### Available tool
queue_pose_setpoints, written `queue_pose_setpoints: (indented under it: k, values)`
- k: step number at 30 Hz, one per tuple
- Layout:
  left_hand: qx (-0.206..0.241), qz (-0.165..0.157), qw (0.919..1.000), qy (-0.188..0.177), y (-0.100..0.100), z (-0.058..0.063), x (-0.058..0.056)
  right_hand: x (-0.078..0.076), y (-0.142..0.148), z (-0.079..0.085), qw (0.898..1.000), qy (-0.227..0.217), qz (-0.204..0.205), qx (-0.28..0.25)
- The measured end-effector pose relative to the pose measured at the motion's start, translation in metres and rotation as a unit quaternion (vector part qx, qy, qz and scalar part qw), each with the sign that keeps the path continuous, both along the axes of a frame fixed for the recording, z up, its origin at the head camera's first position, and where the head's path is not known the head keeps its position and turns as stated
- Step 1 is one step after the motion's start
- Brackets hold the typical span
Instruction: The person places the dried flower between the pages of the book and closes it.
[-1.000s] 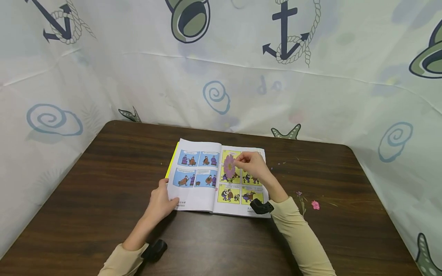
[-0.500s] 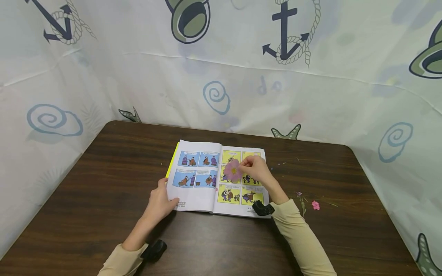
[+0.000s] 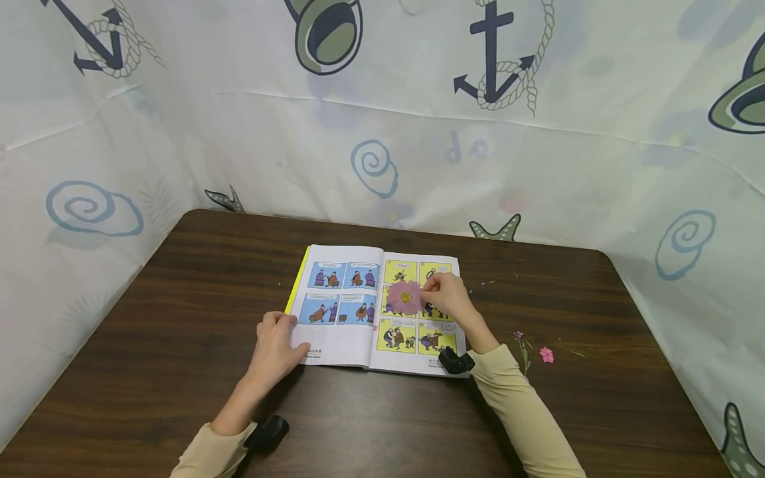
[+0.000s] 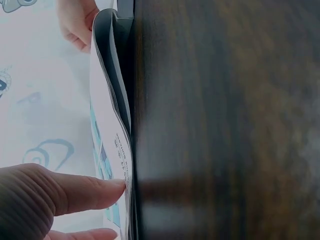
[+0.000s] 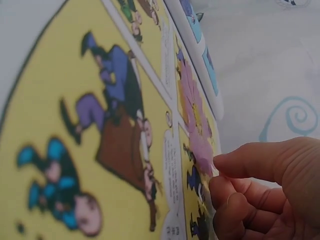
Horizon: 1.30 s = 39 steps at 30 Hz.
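An open comic book [image 3: 339, 342] lies on the dark wooden table, with blue panels on its left page and yellow ones on its right. My left hand [image 3: 276, 342] rests on the left page's lower outer edge; in the left wrist view its straight thumb [image 4: 92, 192] presses the paper. Over the right page, my right hand [image 3: 448, 297] pinches the near edge of a flat pink flower [image 3: 403, 297] with a yellow centre. The right wrist view has the flower [image 5: 192, 107] close against the page, its petal at the thumb and forefinger; whether it lies fully flat I cannot tell.
Right of the book lie a small bright pink flower [image 3: 546, 355] and a thin stemmed sprig [image 3: 523, 352]. Tiny bits are scattered near the book's upper right corner. A pale printed curtain [image 3: 287, 146] hangs behind the table [image 3: 179, 318].
The pink flower has turned from edge-on to facing up and come down toward the right page. My right hand has shifted slightly right and down; the left fingers have shifted slightly on the page edge.
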<state>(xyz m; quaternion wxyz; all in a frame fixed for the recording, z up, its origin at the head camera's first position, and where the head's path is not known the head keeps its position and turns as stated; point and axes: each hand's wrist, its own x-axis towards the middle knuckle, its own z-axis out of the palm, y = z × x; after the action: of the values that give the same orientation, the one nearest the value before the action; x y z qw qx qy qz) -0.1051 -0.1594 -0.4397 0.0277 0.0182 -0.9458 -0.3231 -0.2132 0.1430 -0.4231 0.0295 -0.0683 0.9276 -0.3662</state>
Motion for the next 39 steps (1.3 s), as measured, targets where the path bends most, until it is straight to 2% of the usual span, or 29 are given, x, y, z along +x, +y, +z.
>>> queue_pose_setpoints:
  k: [8,16,24,29,34,39]
  values:
    - [-0.024,-0.022,0.9991,0.026,0.003,-0.002,-0.002,-0.001,0.003,-0.003,0.999,-0.012,-0.012,0.032]
    - [-0.021,-0.025,0.9993,0.016,0.003,-0.002,-0.004,-0.002,0.004,-0.002,0.999,-0.027,-0.015,0.042]
    - [-0.018,-0.030,0.9993,0.009,0.002,-0.001,-0.004,-0.003,0.014,-0.002,1.000,-0.018,0.006,0.002]
    - [-0.019,-0.040,0.9990,0.010,-0.003,-0.001,-0.005,-0.002,0.026,0.000,1.000,-0.001,0.002,-0.010]
    - [0.000,-0.062,0.9966,0.054,-0.005,-0.002,-0.007,0.001,0.037,0.006,1.000,0.020,-0.003,-0.019]
    - [0.030,-0.085,0.9901,0.107,-0.001,-0.002,-0.008,0.006,0.047,0.010,0.999,0.029,-0.012,-0.031]
